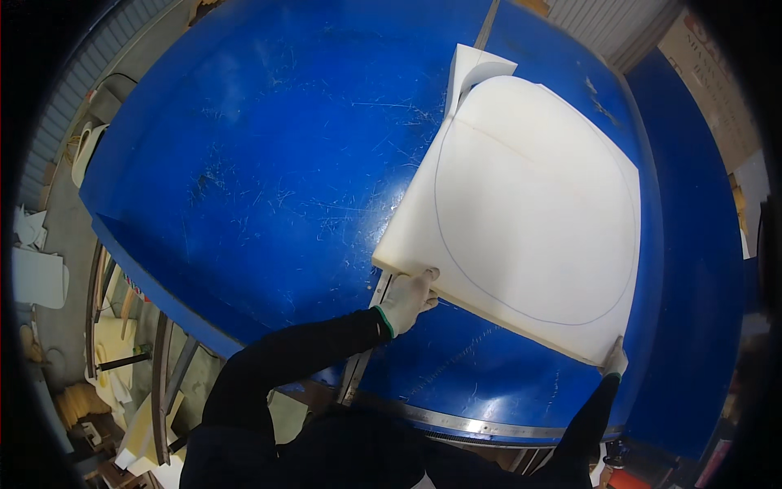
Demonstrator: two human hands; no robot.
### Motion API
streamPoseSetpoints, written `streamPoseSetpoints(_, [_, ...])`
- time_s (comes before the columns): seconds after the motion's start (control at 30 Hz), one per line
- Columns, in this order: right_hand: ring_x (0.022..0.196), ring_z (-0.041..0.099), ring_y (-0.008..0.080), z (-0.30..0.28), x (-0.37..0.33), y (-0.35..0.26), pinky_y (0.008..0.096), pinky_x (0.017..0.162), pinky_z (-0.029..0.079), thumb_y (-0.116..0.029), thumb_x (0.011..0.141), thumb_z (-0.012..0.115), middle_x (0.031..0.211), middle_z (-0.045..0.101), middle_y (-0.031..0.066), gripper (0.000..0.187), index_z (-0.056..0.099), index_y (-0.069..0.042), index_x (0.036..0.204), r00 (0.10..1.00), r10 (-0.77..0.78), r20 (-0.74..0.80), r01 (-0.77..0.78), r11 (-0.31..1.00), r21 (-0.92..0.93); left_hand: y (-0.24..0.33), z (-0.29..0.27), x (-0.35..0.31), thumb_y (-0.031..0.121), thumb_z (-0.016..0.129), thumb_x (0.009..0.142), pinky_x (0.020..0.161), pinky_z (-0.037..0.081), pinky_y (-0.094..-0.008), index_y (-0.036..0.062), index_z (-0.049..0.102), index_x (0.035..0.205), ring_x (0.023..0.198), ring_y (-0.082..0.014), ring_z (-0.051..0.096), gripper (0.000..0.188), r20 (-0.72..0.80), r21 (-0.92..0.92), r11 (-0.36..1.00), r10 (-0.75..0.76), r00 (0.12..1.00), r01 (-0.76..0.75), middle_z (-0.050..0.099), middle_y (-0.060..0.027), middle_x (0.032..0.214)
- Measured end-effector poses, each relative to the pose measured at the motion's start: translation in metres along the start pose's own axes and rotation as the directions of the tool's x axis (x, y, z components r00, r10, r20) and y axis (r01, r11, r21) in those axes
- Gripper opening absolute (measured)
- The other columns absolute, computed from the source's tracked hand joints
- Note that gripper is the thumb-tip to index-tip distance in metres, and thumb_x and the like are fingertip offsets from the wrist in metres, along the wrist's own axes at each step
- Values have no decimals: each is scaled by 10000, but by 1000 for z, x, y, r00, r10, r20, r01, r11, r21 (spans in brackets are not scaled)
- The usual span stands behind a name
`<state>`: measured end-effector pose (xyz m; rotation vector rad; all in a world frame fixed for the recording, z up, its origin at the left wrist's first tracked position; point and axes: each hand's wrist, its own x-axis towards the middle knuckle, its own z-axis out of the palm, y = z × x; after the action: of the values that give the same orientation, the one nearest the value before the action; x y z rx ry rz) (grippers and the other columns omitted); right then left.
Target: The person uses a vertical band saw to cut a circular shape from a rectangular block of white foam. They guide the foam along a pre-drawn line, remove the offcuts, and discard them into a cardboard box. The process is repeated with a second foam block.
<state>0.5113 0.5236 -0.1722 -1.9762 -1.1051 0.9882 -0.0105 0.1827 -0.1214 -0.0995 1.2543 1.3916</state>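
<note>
A thick white foam sheet lies on the blue tabletop. A thin blue line is drawn on it as a large rounded outline. My left hand, in a pale glove with a green cuff, grips the sheet's near edge close to its left corner. At the near right corner my right hand, gloved too, holds the edge; part of its fingers is hidden. Beyond the sheet's far left edge stands a curved white foam offcut, beside a narrow metal strip that rises from the table.
A metal rail runs in the tabletop by my left forearm. Along the near edge lies a metal strip. A raised blue panel borders the right side. Foam scraps and metal bars are down at the left.
</note>
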Motion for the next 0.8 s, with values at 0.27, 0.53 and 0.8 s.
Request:
streamPoseSetpoints(0.27, [815,692,262,0,4,2,445,615,574,-567,947,638,1002,695,110,568,655,-27,1120,1000,-8,1,8,998,60,4,4,5,295,558,1019,1125,434,-469,-41,359,1448,1320,-399,495,580,11,9,1000,22,1000,-22,453,-222,1425])
streamPoseSetpoints(0.53, [820,692,257,5,-4,-9,440,603,557,-584,936,643,994,696,109,578,657,-28,1094,1000,5,-9,-5,1000,-4,9,3,12,295,572,1011,1119,446,-470,-59,393,1418,1313,-394,512,568,18,26,999,34,999,-34,464,-245,1426])
streamPoseSetpoints(0.8, [830,700,272,5,-3,-10,447,611,571,-592,933,643,1021,702,125,610,657,-11,1121,1000,4,-11,-5,999,-35,22,10,13,236,568,1016,1095,477,-475,-51,397,1397,1276,-391,552,506,-40,42,998,46,998,-44,494,-246,1387])
